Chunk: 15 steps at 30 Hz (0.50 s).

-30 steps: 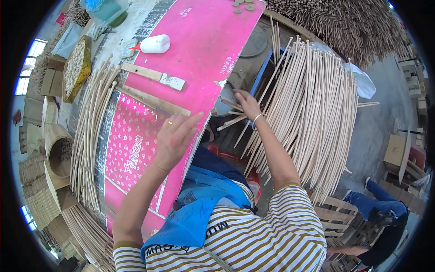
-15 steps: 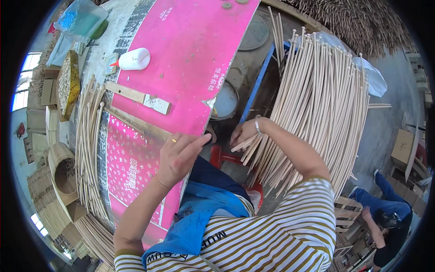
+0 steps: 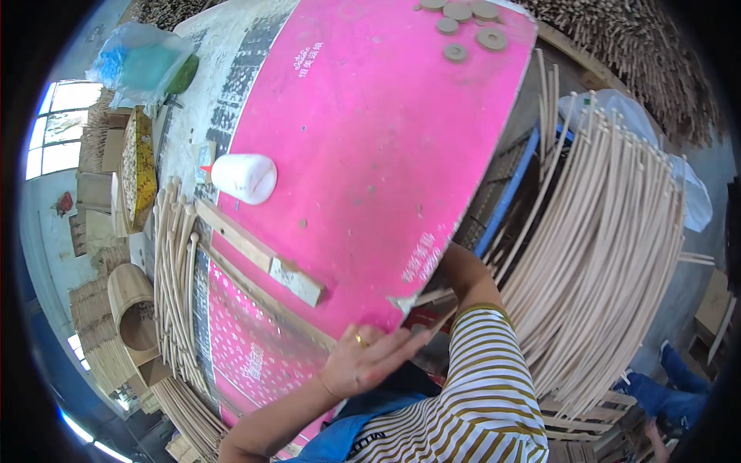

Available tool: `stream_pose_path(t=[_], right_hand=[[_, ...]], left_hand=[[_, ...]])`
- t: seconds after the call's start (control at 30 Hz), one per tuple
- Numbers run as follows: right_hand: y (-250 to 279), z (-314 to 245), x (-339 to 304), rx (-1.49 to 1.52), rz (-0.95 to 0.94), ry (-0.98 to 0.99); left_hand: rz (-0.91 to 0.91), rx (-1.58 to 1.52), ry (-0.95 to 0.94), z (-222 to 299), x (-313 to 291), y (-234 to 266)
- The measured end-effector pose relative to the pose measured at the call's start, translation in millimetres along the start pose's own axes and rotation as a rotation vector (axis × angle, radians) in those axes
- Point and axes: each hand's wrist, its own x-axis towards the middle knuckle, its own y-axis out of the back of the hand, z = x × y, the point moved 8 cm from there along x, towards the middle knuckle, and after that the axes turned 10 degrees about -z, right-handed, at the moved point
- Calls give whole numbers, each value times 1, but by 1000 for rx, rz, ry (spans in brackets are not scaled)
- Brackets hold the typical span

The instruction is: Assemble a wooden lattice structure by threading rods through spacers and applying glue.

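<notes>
My left hand [image 3: 369,361] is over the near corner of the pink-topped table, wearing a ring. Its fingers stretch to the right, and their tips lie close to the end of a thin pale wooden stick [image 3: 442,319]; I cannot tell if they touch it. My right forearm [image 3: 469,279] reaches down past the table's right edge, and that edge hides the hand and whatever it holds. Beside that arm, a large bundle of long wooden sticks with knobbed ends [image 3: 594,270] leans in a blue-edged rack [image 3: 505,197].
On the pink tabletop [image 3: 363,139] are a white glue bottle with red tip [image 3: 245,177], a wooden block strip [image 3: 255,251] and several round grey discs [image 3: 457,11]. More sticks [image 3: 174,285] lie left, near a yellow tray [image 3: 140,174]. Another person [image 3: 664,393] is at lower right.
My view has shifted, bringing the discs into sight. My right hand, earlier visible at the lower ends of the sticks, has gone behind the table edge. My left fingers now reach toward the stick.
</notes>
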Motion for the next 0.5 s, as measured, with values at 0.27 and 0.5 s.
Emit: stream_pose_path(t=[0.27, 0.5], right_hand=[[-56, 28, 78, -34, 45, -226], [-87, 34, 78, -15, 120, -253]], left_hand=[[-16, 13, -21, 0, 1, 7], [-21, -29, -16, -1, 2, 8]])
